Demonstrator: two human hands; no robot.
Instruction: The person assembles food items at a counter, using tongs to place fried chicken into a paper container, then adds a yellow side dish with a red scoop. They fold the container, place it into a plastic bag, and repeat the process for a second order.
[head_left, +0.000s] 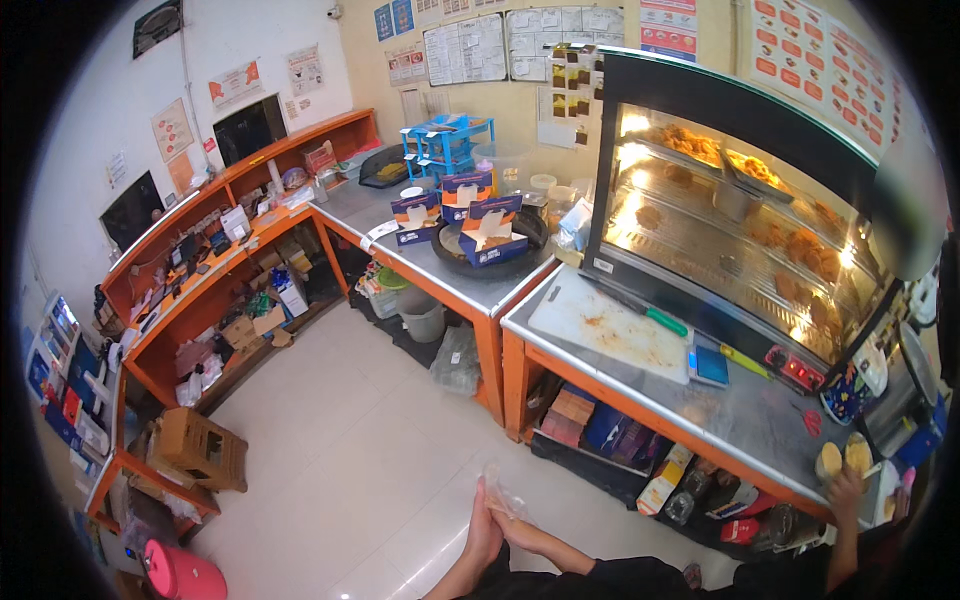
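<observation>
My left hand (482, 525) and my right hand (521, 532) are together low in the middle, palms facing, above the tiled floor. A thin piece of clear plastic (508, 501), perhaps a disposable glove or small bag, lies around the fingers and between the palms. I cannot tell whether it is worn or just held. Ahead to the right, apart from my hands, a white cutting board (611, 326) with crumbs lies on the metal-topped counter (720, 405). A green-handled knife (664, 321) rests across its far edge, beside a small blue-topped scale (709, 365).
A lit glass display warmer (727, 210) holds fried food. At right, another person's hand (846, 491) is at bread buns (857, 454). Printed food boxes (491, 240) stand in a black pan on the adjoining counter (360, 202). A pink bin (184, 574) and brown crate (199, 450) stand left.
</observation>
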